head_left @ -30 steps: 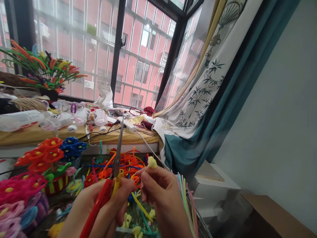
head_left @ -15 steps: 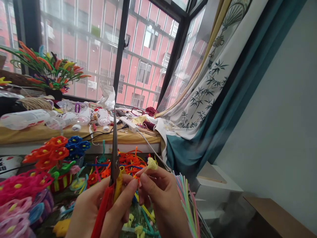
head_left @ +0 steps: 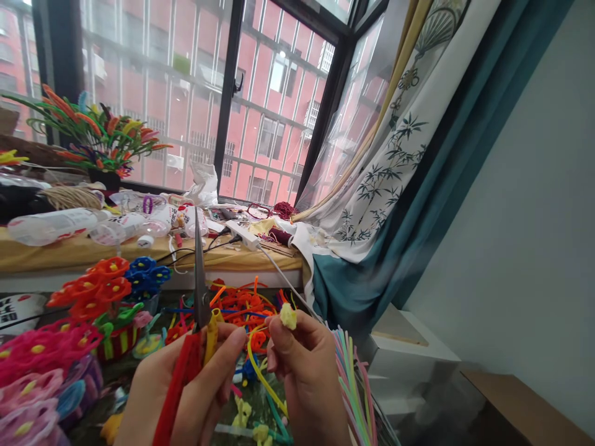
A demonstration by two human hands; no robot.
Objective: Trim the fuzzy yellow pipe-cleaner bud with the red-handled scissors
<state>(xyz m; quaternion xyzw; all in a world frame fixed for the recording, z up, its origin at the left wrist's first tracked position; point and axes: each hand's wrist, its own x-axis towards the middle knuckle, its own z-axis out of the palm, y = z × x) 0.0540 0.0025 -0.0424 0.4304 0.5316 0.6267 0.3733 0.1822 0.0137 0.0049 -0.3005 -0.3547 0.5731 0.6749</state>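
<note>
My left hand [head_left: 186,378] is closed around a pair of scissors with red handles [head_left: 179,384]. Their dark blades [head_left: 199,272] point up and look closed. Beside the blades a yellow, tube-like piece [head_left: 212,334] sticks up from the same hand; its kind is unclear. My right hand [head_left: 304,365] pinches a small pale yellow fuzzy flower [head_left: 288,316] between thumb and fingers. The two hands are a short way apart, fingertips facing each other. Below them lie more pale yellow fuzzy pieces [head_left: 242,412] and a curved yellow pipe cleaner [head_left: 261,375].
Orange fuzzy flowers [head_left: 95,288], blue ones [head_left: 145,275] and pink ones [head_left: 39,350] stand at left. Orange-red pipe cleaner pieces [head_left: 242,306] heap behind my hands. A bundle of pastel pipe cleaners [head_left: 348,371] is at right. Plastic bottles [head_left: 56,226] lie on the window ledge.
My hands have moved apart. The left hand with the scissors has shifted left and slightly down, and the pale yellow flower has turned in my right fingers. The curved yellow pipe cleaner shows more fully.
</note>
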